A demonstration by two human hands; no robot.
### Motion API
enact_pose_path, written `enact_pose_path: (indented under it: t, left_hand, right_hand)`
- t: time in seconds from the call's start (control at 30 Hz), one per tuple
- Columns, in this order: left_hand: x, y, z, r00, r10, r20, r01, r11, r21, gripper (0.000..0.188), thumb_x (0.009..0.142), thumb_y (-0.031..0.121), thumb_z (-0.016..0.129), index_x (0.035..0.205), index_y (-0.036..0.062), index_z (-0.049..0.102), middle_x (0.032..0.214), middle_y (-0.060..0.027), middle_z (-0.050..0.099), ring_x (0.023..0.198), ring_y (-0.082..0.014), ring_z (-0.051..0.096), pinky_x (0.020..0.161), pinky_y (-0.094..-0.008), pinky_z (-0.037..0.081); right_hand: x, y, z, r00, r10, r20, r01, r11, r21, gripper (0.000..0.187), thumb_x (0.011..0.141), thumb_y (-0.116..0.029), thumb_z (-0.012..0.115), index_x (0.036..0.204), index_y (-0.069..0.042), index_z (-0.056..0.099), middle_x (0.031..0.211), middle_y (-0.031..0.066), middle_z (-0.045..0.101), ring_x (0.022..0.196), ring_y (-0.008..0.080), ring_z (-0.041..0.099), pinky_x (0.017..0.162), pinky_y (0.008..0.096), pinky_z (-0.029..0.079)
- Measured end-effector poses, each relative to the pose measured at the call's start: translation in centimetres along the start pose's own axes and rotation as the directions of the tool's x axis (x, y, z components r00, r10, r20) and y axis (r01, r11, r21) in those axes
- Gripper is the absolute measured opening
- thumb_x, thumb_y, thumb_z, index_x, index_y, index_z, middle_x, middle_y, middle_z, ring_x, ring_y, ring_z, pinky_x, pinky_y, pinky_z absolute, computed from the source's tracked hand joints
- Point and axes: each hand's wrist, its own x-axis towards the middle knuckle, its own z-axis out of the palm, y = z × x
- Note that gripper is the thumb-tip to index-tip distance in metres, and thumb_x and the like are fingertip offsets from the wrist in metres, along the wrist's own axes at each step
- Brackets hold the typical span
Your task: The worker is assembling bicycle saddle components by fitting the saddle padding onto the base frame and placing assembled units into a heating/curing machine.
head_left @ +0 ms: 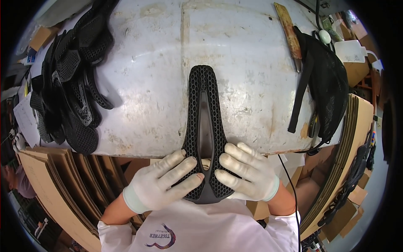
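Note:
A black bicycle saddle (194, 105) with a honeycomb surface and a long central slot lies with its narrow nose pointing away, over the table (147, 105). Its wide rear end reaches past the near table edge, close to my body. My left hand (161, 180), in a white glove, grips the saddle's left rear side with fingers laid across the top. On the opposite side my right hand (249, 172), gloved too, holds the right rear wing. Both thumbs are mostly hidden beneath the saddle; a fingertip shows through the slot.
A heap of black honeycomb saddles (69, 65) covers the table's left. At right lie a wooden-handled tool (289, 31), a black mesh bag (329, 80) and a white bottle (351, 51). Cardboard sheets (50, 180) stand on both sides below. A black cable (289, 180) hangs beside my right arm.

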Motion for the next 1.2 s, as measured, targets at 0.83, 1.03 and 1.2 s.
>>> enact_pose_path:
  t: [0.83, 1.03, 1.2]
  left_hand:
    - [3.8, -1.0, -1.0, 0.705, -0.620, 0.345, 0.500, 0.089, -0.862, 0.068, 0.098, 0.030, 0.071, 0.148, -0.0101, 0.047, 0.106, -0.0140, 0.073, 0.088, -0.0198, 0.073, 0.079, -0.0320, 0.060]
    - [1.8, 2.4, -1.9, 0.688, -0.686, 0.238, 0.432, 0.123, -0.893, 0.069, 0.095, 0.022, 0.075, 0.148, -0.0115, 0.046, 0.109, -0.0126, 0.073, 0.091, -0.0149, 0.073, 0.080, -0.0288, 0.058]
    - [1.4, 3.1, -2.5, 0.665, -0.569, 0.483, 0.566, -0.038, -0.823, 0.075, 0.095, 0.021, 0.077, 0.154, -0.0075, 0.041, 0.106, -0.0123, 0.075, 0.090, -0.0151, 0.074, 0.082, -0.0291, 0.059]
  right_hand:
    - [-2.5, -2.7, 1.9, 0.988, -0.152, -0.023, 0.152, 0.988, 0.037, 0.030, 0.089, -0.015, 0.068, 0.118, -0.012, 0.072, 0.129, 0.0089, 0.068, 0.128, 0.0323, 0.065, 0.105, 0.0433, 0.057]
    - [-3.5, -3.9, 1.2, 0.979, -0.204, -0.012, 0.204, 0.971, 0.122, 0.030, 0.090, -0.016, 0.068, 0.118, -0.010, 0.074, 0.127, 0.0113, 0.070, 0.123, 0.0326, 0.068, 0.106, 0.0430, 0.057]
    - [-4.7, -4.0, 2.9, 0.961, -0.066, -0.269, 0.189, 0.866, 0.464, 0.077, 0.093, -0.070, 0.065, 0.134, -0.006, 0.067, 0.130, 0.0191, 0.070, 0.123, 0.0417, 0.068, 0.103, 0.0564, 0.054]
